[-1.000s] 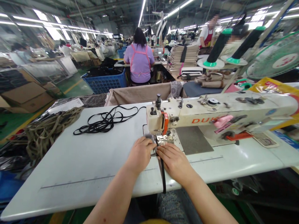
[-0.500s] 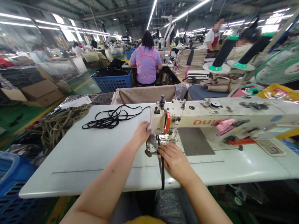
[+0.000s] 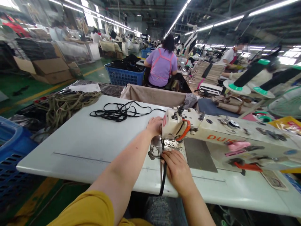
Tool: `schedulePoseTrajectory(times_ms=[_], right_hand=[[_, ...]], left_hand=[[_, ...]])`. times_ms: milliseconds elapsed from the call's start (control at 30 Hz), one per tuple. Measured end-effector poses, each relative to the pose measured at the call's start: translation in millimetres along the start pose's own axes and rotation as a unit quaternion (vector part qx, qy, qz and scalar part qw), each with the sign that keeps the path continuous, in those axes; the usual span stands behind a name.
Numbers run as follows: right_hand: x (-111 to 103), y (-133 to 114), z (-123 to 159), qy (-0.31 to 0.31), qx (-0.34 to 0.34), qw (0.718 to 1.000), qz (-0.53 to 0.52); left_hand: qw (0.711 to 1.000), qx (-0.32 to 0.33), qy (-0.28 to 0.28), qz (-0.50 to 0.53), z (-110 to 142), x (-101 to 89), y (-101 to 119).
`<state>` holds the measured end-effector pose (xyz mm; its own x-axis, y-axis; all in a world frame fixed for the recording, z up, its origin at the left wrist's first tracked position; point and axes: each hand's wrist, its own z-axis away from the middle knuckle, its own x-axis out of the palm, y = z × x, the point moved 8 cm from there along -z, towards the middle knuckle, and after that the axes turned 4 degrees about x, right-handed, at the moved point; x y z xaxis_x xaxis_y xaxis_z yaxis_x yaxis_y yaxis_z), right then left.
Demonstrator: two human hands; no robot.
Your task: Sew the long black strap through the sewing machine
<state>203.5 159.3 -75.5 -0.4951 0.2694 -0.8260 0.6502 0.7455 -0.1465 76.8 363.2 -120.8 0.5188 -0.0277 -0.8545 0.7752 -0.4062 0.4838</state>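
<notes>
Well, our right hand lay curled over a narrow black strap, its fingers pressing the strap down beside a steel needle plate. The strap ran from under the presser area of a cream sewing machine, then down across the front edge of the table and out of the neat line into a slack tail. We judged it light, soft and limp, likely to twist or slip if pulled by that tail; the surest hold looked to be flat between thumb and fingertips, close to the plate.

Our left hand sat bunched against the left side of the machine's head, partly hidden, so we could not tell whether it gripped anything. A yellow sleeve showed on that arm.

Farther out, a loose coil of black cord lay on the white table top, and a heap of tan webbing lay at its far left corner. A blue plastic crate stood beyond, near a co-worker in a lilac top with pink apron straps, while stacks of tan fabric pieces rose to the right.
</notes>
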Motion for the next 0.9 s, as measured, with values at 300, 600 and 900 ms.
schedulePoseTrajectory(times_ms=[300, 600, 900], right_hand=[[0, 0, -3, -0.005, -0.015, 1.000, 0.003], [2, 2, -2, -0.009, -0.026, 0.999, 0.032], [0, 1, -5, -0.019, -0.024, 0.999, 0.024]], left_hand=[[1.000, -0.004, 0.001, 0.006, 5, -1.1, 3], [0.989, -0.064, 0.060, 0.119, -8, -3.6, -20], [0.938, -0.139, 0.185, 0.259, -5, -22.0, -41]])
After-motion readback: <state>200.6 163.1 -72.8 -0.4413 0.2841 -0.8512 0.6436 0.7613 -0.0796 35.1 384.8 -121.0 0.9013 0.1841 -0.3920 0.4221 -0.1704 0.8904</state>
